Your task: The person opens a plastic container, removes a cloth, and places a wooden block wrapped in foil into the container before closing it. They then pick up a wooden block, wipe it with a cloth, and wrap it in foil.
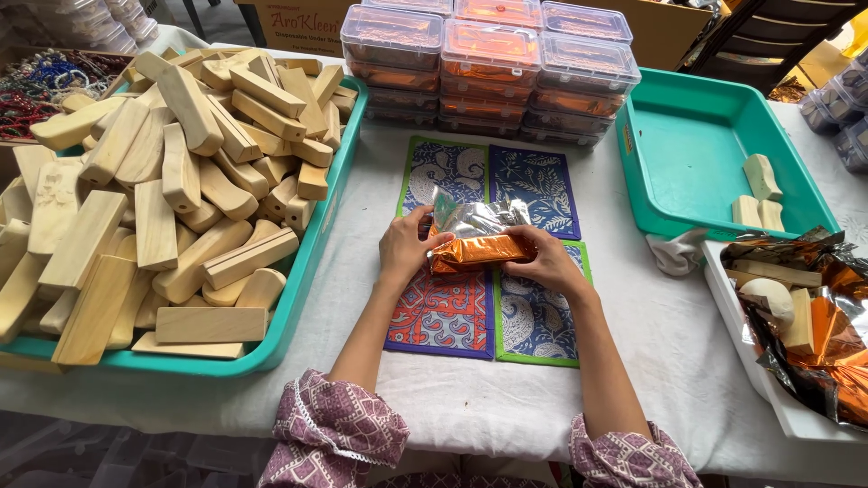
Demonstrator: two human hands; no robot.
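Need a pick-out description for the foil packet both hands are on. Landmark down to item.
Start at the white-covered table, between the two teal trays: four patterned cloth mats lie in a square at its centre. Over the middle of the mats, the left hand and right hand hold the foil-wrapped packet. It is orange below and crinkled silver on top, unlike the bare wooden blocks heaped in the left tray.

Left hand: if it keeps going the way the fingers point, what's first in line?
Left hand points up-right, already touching the foil-wrapped packet. Beyond that, probably the patterned mats, then the stacked clear boxes; depth unclear.
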